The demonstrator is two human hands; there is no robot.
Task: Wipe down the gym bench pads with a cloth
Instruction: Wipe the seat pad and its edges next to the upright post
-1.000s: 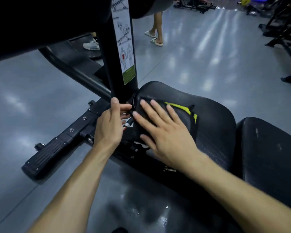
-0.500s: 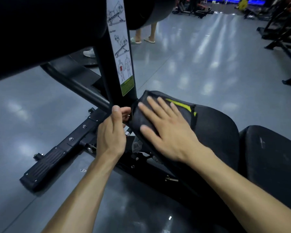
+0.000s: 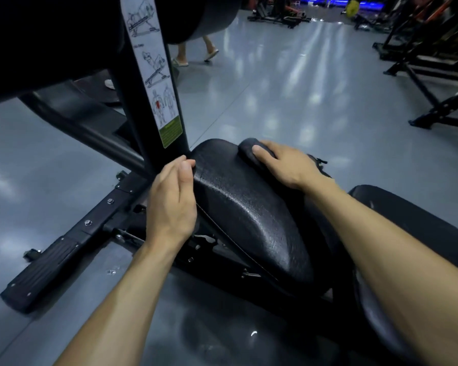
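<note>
Head view. We see the black seat pad of the gym bench in the centre, its textured surface sloping toward us. Our right hand lies on the pad's far edge, fingers curled over a bunched dark cloth, thumb along its near side; the grip is wrapped on the cloth, pressing it to the pad. Part of the cloth pokes out past the wrist on the far side. Our left hand rests against the pad's left rim, beside the black upright post; thumb tip and fingertips meet at the pad's edge, though we cannot tell whether they actually pinch it. The post carries a white instruction sticker with exercise drawings and a green patch at the bottom. A second black pad sits to the right, close beside the first. A black foot bar runs along the grey floor at left. Far off, a person's legs in sandals.
</note>
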